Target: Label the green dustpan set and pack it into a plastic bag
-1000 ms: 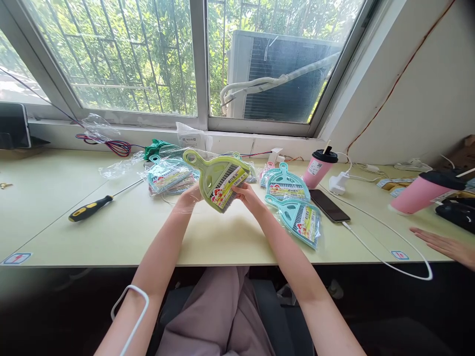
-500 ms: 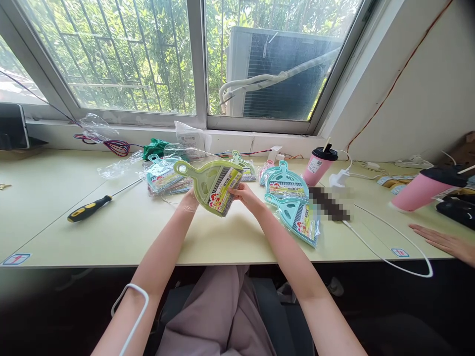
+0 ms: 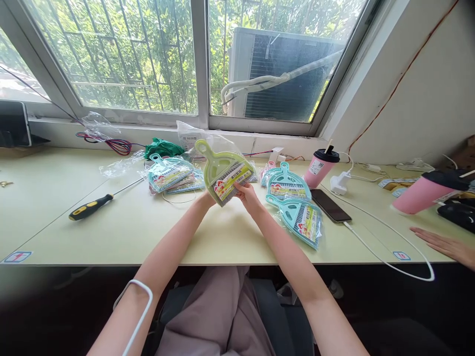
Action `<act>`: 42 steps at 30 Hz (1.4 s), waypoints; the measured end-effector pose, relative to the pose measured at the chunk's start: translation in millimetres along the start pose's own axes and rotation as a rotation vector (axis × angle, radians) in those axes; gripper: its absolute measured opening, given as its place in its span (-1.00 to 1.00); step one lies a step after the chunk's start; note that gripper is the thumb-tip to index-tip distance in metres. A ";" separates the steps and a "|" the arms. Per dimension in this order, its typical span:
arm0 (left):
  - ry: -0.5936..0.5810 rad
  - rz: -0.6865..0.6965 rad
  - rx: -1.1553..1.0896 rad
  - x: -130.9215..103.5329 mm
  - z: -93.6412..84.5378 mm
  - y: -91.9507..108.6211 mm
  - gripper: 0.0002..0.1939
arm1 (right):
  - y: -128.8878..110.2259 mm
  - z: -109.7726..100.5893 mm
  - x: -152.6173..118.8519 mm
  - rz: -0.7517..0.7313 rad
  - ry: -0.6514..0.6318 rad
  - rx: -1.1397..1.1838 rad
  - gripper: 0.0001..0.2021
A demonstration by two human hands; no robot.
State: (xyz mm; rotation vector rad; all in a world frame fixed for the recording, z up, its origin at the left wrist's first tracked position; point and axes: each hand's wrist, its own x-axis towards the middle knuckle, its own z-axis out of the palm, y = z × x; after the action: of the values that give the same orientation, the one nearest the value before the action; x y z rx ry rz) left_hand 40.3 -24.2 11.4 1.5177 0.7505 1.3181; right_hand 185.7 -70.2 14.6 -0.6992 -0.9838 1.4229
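Note:
A green mini dustpan and brush set (image 3: 225,170) in clear wrapping is held up above the table, its handle tilted to the upper left and its printed label facing me. My right hand (image 3: 248,195) is closed on its lower right edge, thumb over the label. At the lower left edge my left hand (image 3: 208,200) grips the same set, most of its fingers hidden behind it. Right of my hands lie a blue dustpan set (image 3: 300,221) and another blue dustpan set (image 3: 287,183), both wrapped. More wrapped dustpan sets (image 3: 168,174) are piled to the left.
A screwdriver (image 3: 91,207) lies on the left of the table (image 3: 141,237). To the right are a phone (image 3: 331,206) on a white cable, a pink cup (image 3: 321,168) and a second pink cup (image 3: 423,193). Another person's hand (image 3: 441,243) rests at the right edge.
The green dustpan set has turned so its handle points more upward, and it has shifted slightly right. My left hand has moved right with it; both hands still hold it.

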 end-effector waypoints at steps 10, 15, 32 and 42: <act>0.050 -0.031 -0.247 -7.4 5.8 24.0 -0.22 | -4.5 -9.6 3.4 -0.104 0.340 0.114 -0.65; 0.041 0.014 -0.185 -9.2 10.2 19.7 -0.09 | -2.8 -10.1 5.6 -0.089 0.352 0.133 -0.70; 0.081 0.043 -0.126 -10.5 19.8 11.3 -0.18 | -9.1 -23.8 15.6 -0.127 0.482 0.221 -0.73; 0.433 0.424 0.551 -31.0 33.6 33.5 -0.18 | -15.2 -24.7 12.8 -0.236 0.494 0.175 -0.71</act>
State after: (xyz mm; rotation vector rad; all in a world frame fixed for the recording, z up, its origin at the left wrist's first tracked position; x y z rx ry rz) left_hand 61.1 -72.7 32.0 1.9194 1.1829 1.9027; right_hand 213.1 -54.7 18.3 -0.7316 -0.5274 1.0432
